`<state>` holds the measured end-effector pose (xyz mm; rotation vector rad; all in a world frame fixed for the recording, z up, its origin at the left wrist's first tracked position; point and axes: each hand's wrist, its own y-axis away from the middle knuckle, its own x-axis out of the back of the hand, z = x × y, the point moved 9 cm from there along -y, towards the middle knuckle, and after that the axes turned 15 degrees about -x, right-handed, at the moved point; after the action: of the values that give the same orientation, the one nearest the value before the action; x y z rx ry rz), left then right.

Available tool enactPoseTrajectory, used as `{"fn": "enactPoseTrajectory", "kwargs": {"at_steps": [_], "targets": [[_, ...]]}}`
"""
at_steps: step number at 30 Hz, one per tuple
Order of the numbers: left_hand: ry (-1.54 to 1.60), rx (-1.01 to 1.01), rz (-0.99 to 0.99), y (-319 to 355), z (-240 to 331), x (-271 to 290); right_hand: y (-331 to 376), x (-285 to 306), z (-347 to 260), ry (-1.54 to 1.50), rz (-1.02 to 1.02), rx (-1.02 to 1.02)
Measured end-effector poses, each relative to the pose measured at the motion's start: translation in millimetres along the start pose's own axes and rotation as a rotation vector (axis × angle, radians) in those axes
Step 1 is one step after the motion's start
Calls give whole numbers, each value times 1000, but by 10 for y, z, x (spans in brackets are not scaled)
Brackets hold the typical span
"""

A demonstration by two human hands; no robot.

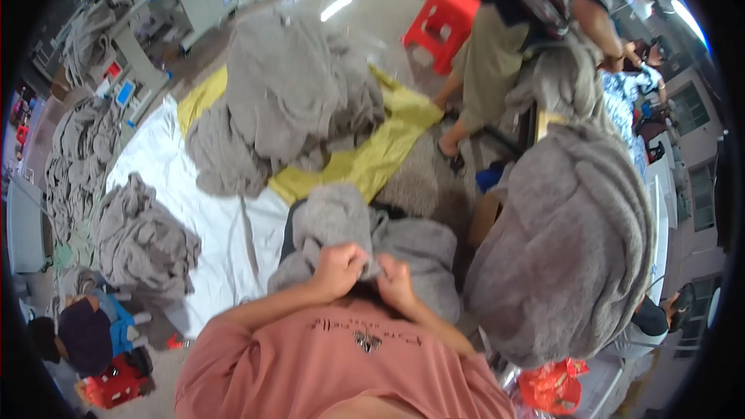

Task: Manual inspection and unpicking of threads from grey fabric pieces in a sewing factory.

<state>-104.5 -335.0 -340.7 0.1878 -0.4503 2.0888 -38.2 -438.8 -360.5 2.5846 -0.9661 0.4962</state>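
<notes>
A grey fleece garment point(349, 221) lies bunched on my lap, close to my chest. My left hand point(338, 268) is closed in a fist on a fold of it. My right hand point(397, 281) grips the same fabric right beside the left, knuckles almost touching. The cloth between the two hands is hidden by the fingers. My pink shirt point(341, 365) fills the lower edge of the view.
A tall stack of grey fleece point(570, 248) rises at my right. A big heap point(291, 97) lies on a yellow sheet point(388, 147), a smaller one point(140, 240) on a white sheet point(225, 225). A person in a striped top point(535, 23) sits by a red stool point(442, 19); another person point(85, 334) crouches lower left.
</notes>
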Motion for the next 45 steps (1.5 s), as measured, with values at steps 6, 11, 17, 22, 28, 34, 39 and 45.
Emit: {"fn": "enactPoseTrajectory", "kwargs": {"at_steps": [6, 11, 17, 22, 28, 34, 39, 45], "targets": [[-64, -208, 36, -164, 215, 60, -91, 128, -269, 66, 51, 56], [-214, -490, 87, -121, 465, 81, -162, 138, -388, 152, 163, 91], [-247, -618, 159, -23, 709, 126, -67, 177, -684, 367, 324, 386], [42, -515, 27, -19, 688, 222, 117, 271, -761, 103, 110, 475], [-261, -43, -293, -524, -257, -208, 388, -195, -976, -172, -599, 477], [-521, 282, -1060, 309, -1360, -1310, 392, -241, -795, 54, -636, 287], [-354, -97, -92, -820, -704, 356, 253, 234, -601, -35, -275, 142], [-394, -215, 669, -1933, 1030, 4031, 152, 456, -477, -322, -114, 80]]}}
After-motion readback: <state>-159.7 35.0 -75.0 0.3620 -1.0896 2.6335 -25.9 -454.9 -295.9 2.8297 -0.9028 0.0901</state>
